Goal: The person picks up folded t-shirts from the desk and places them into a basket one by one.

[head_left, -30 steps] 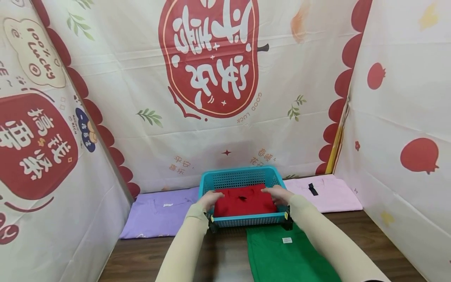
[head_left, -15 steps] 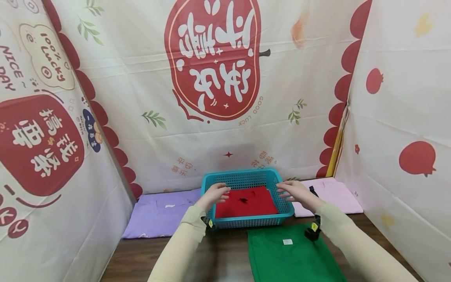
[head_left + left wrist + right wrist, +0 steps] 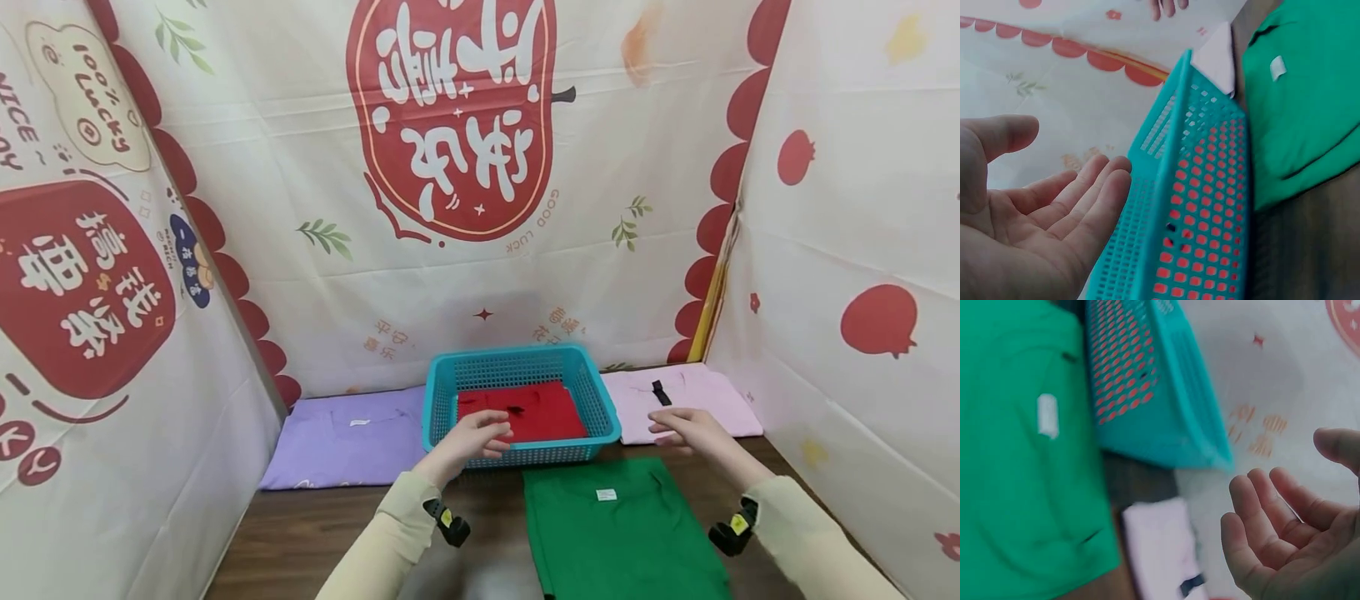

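A folded red shirt (image 3: 543,411) lies flat inside the teal plastic basket (image 3: 517,455) at the back of the table. My left hand (image 3: 474,443) hovers over the basket's front left edge, fingers relaxed and holding nothing. To the right of the basket, my right hand (image 3: 693,433) is in the air just in front of a folded pink shirt (image 3: 626,400), its fingers loose and apart from any thing. Below and between the hands a folded green shirt (image 3: 615,533) with a white neck label lies on the table. Both palms show bare in the wrist views.
A folded purple shirt (image 3: 345,442) lies left of the basket. Printed cloth walls (image 3: 480,275) stand close behind and at both sides. Dark wood tabletop (image 3: 300,533) shows at the front left.
Both hands have left the red shirt in the basket and drawn back toward me, the right one also moving out to the right. The red shirt stays in the basket.
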Demonstrator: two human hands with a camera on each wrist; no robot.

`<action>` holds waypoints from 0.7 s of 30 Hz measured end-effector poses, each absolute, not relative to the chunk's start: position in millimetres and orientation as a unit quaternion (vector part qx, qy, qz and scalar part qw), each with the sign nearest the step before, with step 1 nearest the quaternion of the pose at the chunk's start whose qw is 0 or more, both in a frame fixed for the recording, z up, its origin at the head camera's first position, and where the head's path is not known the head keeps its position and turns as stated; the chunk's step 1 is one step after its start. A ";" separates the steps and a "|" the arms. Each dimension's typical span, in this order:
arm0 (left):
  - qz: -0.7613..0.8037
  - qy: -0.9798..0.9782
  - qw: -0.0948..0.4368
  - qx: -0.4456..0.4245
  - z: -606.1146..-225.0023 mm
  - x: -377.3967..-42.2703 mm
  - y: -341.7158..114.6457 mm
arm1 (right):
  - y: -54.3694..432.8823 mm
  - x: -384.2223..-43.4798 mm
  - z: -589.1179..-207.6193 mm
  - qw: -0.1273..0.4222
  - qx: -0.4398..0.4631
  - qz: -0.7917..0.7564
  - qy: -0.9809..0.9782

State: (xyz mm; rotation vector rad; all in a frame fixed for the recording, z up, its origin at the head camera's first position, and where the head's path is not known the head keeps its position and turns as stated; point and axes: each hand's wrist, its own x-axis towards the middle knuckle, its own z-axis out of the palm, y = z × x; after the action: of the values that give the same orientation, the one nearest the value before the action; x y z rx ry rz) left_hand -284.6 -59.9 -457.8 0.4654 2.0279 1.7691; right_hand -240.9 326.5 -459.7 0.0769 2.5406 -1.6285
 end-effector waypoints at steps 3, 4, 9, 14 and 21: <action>0.634 0.722 0.218 0.171 -464.3 -274.0 -58.7 | 338.7 -234.2 -476.9 0.072 0.052 -0.542 0.835; 0.634 0.720 0.223 0.172 -466.8 -270.9 -57.8 | 342.5 -231.8 -482.9 0.075 0.060 -0.538 0.837; 0.638 0.704 0.256 0.179 -479.5 -256.1 -54.0 | 356.0 -223.3 -506.5 0.099 0.086 -0.523 0.842; 0.634 0.699 0.282 0.172 -496.1 -240.3 -48.3 | 364.8 -218.9 -523.9 0.129 0.098 -0.509 0.845; 0.629 0.706 0.298 0.135 -526.9 -225.9 -43.9 | 372.2 -208.9 -546.5 0.133 0.099 -0.476 0.864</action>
State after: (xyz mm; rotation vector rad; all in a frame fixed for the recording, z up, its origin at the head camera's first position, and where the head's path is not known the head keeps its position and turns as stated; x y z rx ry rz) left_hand -225.9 -43.9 -526.9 0.3584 1.8748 1.6709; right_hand -208.9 372.2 -546.5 0.2883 2.5060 -1.3809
